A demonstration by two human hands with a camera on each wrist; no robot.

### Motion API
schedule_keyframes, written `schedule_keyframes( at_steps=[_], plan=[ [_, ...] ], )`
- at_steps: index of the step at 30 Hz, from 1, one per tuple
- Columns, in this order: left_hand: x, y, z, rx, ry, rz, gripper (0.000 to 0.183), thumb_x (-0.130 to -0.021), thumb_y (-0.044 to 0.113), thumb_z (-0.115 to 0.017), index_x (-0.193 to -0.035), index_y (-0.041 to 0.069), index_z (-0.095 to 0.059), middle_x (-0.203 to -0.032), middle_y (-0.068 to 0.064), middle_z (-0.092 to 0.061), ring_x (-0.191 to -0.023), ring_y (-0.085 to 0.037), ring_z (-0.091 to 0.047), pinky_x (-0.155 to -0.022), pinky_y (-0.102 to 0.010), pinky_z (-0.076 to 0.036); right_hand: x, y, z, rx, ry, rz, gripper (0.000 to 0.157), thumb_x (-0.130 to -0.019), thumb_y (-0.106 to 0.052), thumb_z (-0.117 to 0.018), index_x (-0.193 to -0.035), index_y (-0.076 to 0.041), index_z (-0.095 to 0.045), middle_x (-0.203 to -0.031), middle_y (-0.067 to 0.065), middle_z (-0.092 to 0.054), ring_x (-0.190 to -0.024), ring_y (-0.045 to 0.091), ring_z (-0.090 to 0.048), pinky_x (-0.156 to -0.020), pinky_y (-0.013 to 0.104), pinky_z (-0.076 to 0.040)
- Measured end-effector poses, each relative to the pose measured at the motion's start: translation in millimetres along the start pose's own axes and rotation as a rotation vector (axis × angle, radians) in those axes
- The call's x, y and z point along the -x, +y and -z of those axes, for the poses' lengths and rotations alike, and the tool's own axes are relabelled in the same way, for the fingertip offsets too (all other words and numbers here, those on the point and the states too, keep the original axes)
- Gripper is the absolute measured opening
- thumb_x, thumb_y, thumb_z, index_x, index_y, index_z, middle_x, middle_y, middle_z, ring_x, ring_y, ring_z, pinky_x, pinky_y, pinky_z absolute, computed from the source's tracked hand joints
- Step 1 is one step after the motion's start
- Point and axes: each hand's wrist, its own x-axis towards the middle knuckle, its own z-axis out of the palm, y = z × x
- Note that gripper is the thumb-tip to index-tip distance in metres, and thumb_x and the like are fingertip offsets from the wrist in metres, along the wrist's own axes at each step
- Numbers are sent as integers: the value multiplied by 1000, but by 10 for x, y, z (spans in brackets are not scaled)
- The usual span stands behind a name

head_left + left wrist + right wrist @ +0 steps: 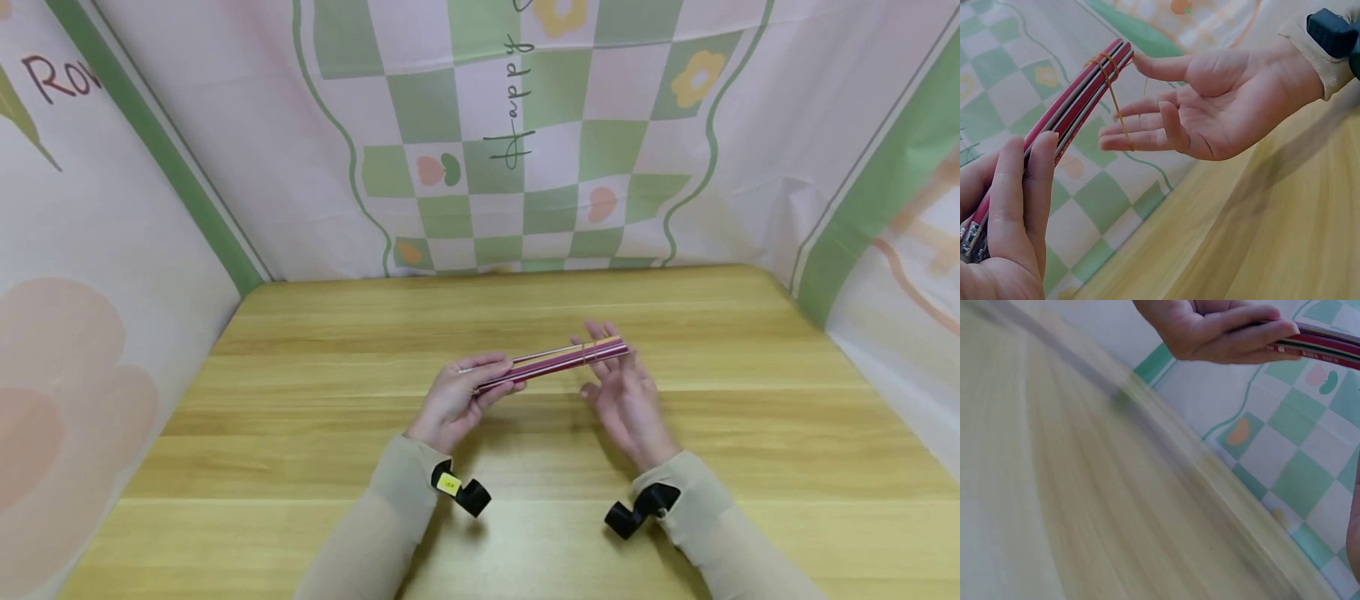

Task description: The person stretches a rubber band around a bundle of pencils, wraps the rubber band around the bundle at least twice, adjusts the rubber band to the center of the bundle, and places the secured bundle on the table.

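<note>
My left hand (453,402) grips a bundle of slim red, dark and striped pencils (557,364) near one end, holding it slantwise above the table. Around the far end of the bundle runs a thin tan rubber band (1115,100). One loop of that band stretches down from the pencils to the fingers of my right hand (1219,103). The right palm is turned up with its fingers spread and mostly straight, and the thumb tip is at the pencil ends. In the right wrist view, the left hand's fingers lie along the pencils (1319,347), while only a sliver of the right hand shows.
A wood-grain table (300,467) lies below both hands. Behind it hangs a green-and-white checked cloth (551,167), with printed cloth at both sides. Each sleeved wrist carries a black camera mount, one on the left (472,497) and one on the right (622,520).
</note>
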Motion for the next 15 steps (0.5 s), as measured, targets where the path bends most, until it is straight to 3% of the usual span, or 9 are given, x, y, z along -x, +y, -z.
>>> schedule_keyframes(
  at_steps=[6,10,15],
  plan=[
    [9,14,8,39,-23,17,19,-95,-8,-56,-113,-5,-59,-101,-15,-66,-80,-24,-75,-74,-13,-61,-23,-41,76,1,-143,191,37,-102,-22,-51,-139,-17,-56,-151,4,-49,-127,20,-58,-76,25,-61],
    [3,21,32,46,-28,26,15,-96,-8,-55,-106,0,-62,-100,-15,-66,-80,-24,-75,-73,-13,-61,-44,-135,98,121,-193,289,40,-101,1,-50,-140,-7,-54,-147,10,-53,-125,25,-60,-75,28,-64],
    [17,86,66,25,-33,25,16,-96,-8,-55,-98,2,-67,-98,-16,-68,-79,-24,-75,-73,-13,-61,-60,-289,15,329,-202,343,50,-90,21,-51,-137,2,-54,-138,11,-60,-120,24,-64,-74,30,-65]
  ],
)
